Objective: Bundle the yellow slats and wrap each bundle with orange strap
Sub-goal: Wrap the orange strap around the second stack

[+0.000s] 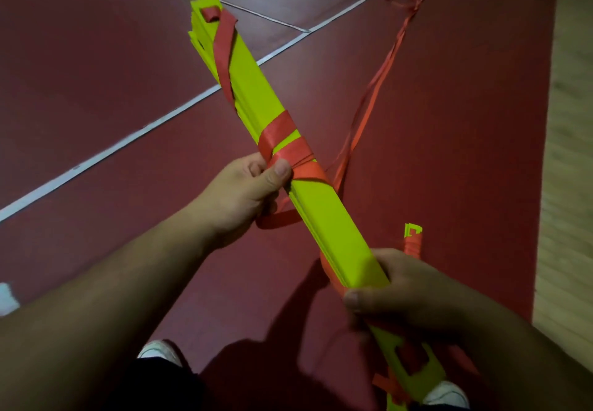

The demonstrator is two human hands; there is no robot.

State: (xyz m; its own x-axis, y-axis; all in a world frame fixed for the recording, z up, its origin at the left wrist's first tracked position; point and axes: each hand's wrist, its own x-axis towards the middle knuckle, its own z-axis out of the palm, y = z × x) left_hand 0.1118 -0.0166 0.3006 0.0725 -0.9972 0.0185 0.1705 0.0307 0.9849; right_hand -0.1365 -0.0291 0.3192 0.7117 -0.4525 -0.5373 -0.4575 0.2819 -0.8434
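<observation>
A bundle of yellow slats [256, 89] runs diagonally from upper left to lower right, held above the floor. Orange strap [282, 141] is wound around its middle in a few turns, and one strap end lies along the far part of the bundle. My left hand [247, 192] grips the bundle at the wraps, thumb pressing the strap. My right hand [398, 288] grips the near part of the bundle. A long loose length of strap [382, 77] trails from the wraps away to the floor at upper right.
The floor is dark red with white lines [128, 139] crossing it. A pale wooden strip [568, 186] borders it on the right. Another strapped yellow slat end [413, 237] pokes up behind my right hand. White shoes [160, 351] show at the bottom.
</observation>
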